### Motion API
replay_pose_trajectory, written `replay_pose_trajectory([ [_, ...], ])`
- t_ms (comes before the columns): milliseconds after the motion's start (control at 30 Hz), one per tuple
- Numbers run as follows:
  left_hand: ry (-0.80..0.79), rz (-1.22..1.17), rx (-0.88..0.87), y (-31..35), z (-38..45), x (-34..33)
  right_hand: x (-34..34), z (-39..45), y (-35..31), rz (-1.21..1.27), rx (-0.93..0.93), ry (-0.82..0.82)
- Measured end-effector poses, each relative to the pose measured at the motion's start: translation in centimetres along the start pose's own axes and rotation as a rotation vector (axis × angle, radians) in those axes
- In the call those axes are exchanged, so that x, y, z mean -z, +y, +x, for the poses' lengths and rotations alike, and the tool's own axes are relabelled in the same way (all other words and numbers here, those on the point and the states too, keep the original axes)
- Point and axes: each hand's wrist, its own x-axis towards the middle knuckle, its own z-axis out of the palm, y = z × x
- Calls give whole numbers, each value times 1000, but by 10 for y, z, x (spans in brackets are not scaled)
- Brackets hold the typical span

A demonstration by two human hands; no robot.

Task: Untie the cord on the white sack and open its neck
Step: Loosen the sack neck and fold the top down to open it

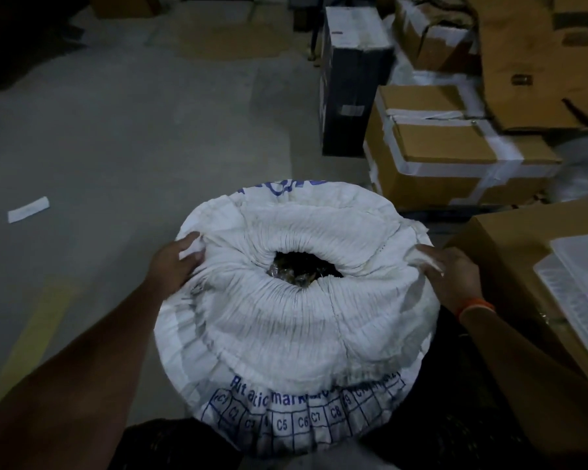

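Observation:
The white woven sack stands upright in front of me, with blue printing and a grid of boxes along its near side. Its neck is pleated and spread into a small oval hole that shows dark contents inside. No cord is visible. My left hand grips a fold of fabric at the sack's left rim. On the right rim, my right hand pinches a bunch of fabric; an orange band circles that wrist.
A grey concrete floor stretches left, with a white paper strip on it. Taped cardboard boxes and a black box stand behind on the right. Another carton sits close beside my right hand.

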Motion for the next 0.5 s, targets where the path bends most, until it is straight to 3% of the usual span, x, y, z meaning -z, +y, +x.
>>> replay_pose_trajectory([
  [100, 207, 77, 18, 8, -12, 1, 1, -18, -9, 21, -47, 41],
  [167, 450, 205, -80, 16, -25, 2, 4, -37, -24, -60, -91, 177],
  [233, 554, 235, -259, 32, -50, 0, 11, -62, -53, -141, -12, 290],
  [300, 415, 237, -506, 43, -81, -5, 14, -90, -85, -83, 215, 234],
  [367, 108, 273, -726, 45, -112, -16, 6, -123, -108, -38, 485, 15],
  [433, -223, 428, -793, 44, -134, -30, -13, -150, -122, -181, 630, -289],
  [500, -392, 628, -791, 42, -148, -45, -36, -165, -127, -348, 648, -479],
])
